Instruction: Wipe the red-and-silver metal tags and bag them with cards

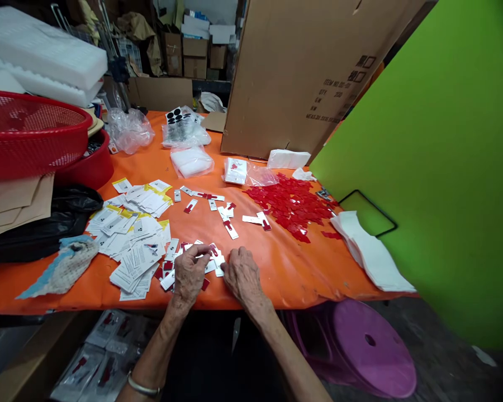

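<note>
Head view showed us white strips (pixel 219 262) on the near middle of the orange tabletop (pixel 272 273), overlapping loosely between and beside the hands. We saw flat, narrow rectangles, several bearing a dark red, tab-like piece. On the left hand (pixel 190 274), the fingers bent together over the strips; whether they grasped one, we could not tell. The right hand (pixel 243 274) rested its curved fingers at the strips' right edge, their grip unclear to us. Printed cards (pixel 136 259) lay left.
</note>
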Demonstrator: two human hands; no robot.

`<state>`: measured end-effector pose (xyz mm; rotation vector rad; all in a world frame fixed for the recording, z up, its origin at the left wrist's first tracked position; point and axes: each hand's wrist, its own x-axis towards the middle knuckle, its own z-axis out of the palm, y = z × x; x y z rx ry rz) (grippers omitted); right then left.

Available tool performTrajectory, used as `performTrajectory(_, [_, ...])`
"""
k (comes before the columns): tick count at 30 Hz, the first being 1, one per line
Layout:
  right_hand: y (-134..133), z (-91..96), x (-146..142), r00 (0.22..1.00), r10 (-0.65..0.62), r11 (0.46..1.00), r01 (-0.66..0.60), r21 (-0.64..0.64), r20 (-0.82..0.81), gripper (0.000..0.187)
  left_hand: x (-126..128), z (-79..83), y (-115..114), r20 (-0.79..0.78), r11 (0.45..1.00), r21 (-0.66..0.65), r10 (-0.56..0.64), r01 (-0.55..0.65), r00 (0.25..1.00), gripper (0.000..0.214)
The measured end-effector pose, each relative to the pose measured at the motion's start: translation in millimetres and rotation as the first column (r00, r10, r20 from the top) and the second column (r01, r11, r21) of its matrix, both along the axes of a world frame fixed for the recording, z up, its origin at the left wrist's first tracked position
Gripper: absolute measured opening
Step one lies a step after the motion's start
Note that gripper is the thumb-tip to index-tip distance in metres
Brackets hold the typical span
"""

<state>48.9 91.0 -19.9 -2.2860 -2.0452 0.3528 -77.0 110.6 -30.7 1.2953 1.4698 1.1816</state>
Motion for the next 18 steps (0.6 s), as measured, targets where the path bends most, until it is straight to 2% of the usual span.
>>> performTrajectory(2, [3, -1.9, -5, 0.998, 0.013, 1.000, -0.013, 0.005, -0.067, 0.018, 4, 0.8, 2, -0.008, 1.000, 0.011, -0.023, 0.023, 1.000, 0.013])
performTrajectory(5, [15, -0.8, -2, 0.959, 0.108, 0.994, -0.102, 0.035, -0.262, 0.021, 5, 3.2, 5, -0.047, 1.000, 0.025, -0.006, 0.007, 0.999, 0.013])
performTrajectory(7, [31, 0.5, 6, 0.948, 0.094, 0.994, -0.073, 0.080, -0.303, 0.024, 5, 3.9, 6, -0.058, 1.000, 0.018, 0.012, -0.011, 0.998, 0.014])
performTrajectory(9, [55, 0.3, 14, 0.974, 0.020, 0.987, 0.017, 0.158, -0.226, 0.025, 7, 3.3, 5, -0.056, 1.000, 0.007, 0.007, -0.006, 0.998, 0.015])
performTrajectory(11, [83, -2.3, 18, 0.993, 0.000, 0.969, 0.030, 0.244, -0.122, 0.034, 11, 1.6, 3, -0.045, 1.000, 0.008, -0.019, 0.020, 0.999, 0.015])
performTrajectory(14, [120, -11.3, 18, 0.994, 0.105, 0.963, -0.098, 0.250, -0.014, 0.052, 20, -2.8, -3, -0.054, 0.996, 0.029, -0.081, 0.082, 0.995, 0.016])
performTrajectory(16, [133, -19.1, 17, 0.982, 0.184, 0.957, -0.186, 0.221, 0.032, 0.048, 24, -6.3, -6, -0.135, 0.985, 0.094, -0.129, 0.142, 0.982, 0.017])
performTrajectory(18, [133, -26.1, 19, 0.968, 0.249, 0.941, -0.252, 0.224, 0.044, 0.035, 26, -9.7, -8, -0.294, 0.952, 0.194, -0.172, 0.235, 0.940, 0.020])
